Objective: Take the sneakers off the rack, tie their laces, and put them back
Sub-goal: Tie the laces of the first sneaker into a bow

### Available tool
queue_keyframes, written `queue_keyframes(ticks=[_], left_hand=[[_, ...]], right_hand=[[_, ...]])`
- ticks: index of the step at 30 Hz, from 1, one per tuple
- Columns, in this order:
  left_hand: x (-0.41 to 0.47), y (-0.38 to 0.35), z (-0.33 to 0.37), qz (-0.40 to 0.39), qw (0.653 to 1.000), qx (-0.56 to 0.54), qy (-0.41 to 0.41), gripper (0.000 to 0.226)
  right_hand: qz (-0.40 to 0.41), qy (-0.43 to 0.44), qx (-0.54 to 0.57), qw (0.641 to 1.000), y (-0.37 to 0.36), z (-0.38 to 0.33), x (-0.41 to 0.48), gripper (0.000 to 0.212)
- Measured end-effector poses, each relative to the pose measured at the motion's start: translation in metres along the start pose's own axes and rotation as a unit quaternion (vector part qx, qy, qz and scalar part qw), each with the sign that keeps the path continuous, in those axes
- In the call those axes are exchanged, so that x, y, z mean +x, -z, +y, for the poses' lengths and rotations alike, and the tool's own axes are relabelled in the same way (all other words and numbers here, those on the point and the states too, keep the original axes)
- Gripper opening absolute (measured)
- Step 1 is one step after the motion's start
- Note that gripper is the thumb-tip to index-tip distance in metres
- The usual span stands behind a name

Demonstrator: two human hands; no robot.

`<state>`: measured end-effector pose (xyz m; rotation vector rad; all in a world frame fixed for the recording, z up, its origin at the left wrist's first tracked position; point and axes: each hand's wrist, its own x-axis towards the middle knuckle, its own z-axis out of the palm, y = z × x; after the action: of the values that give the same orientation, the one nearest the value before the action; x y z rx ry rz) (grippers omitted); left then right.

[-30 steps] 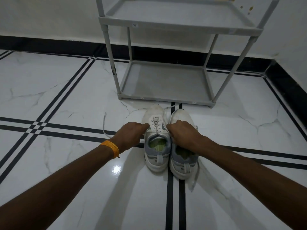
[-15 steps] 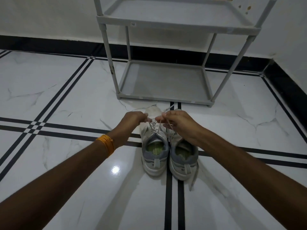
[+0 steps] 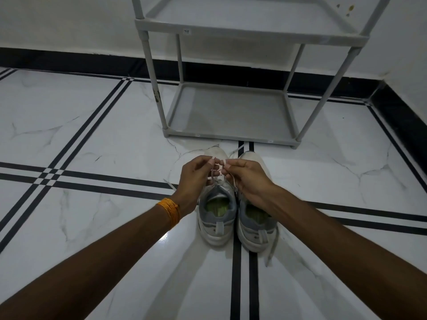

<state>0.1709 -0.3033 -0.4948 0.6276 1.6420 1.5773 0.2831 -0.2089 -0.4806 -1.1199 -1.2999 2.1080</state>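
Two white and grey sneakers stand side by side on the floor, toes toward the rack: the left sneaker (image 3: 216,225) and the right sneaker (image 3: 256,229). My left hand (image 3: 193,179) and my right hand (image 3: 246,177) hover over the left sneaker's front, fingertips nearly touching. Each hand pinches a strand of the left sneaker's white lace (image 3: 218,168), pulled up from the eyelets. The right sneaker's lace (image 3: 272,247) trails loose on the floor beside its heel. My hands hide most of both toe caps.
The grey two-shelf shoe rack (image 3: 228,135) stands just beyond the sneakers, against a white wall with a black skirting; both shelves hold nothing. The floor is white marble with black stripes. A wall corner lies at the far right.
My hands lifted off the sneakers' tongues, took hold of the left sneaker's lace ends and drew them together above the shoe. The sneakers stayed put.
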Motion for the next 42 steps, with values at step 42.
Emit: queue_keyframes(ticks=[42], left_hand=[[0.017,0.014,-0.002,-0.063,0.903,0.364,-0.219,0.015]], right_hand=[[-0.029,0.244,-0.576,0.780,-0.003,0.007,0.001,0.029]])
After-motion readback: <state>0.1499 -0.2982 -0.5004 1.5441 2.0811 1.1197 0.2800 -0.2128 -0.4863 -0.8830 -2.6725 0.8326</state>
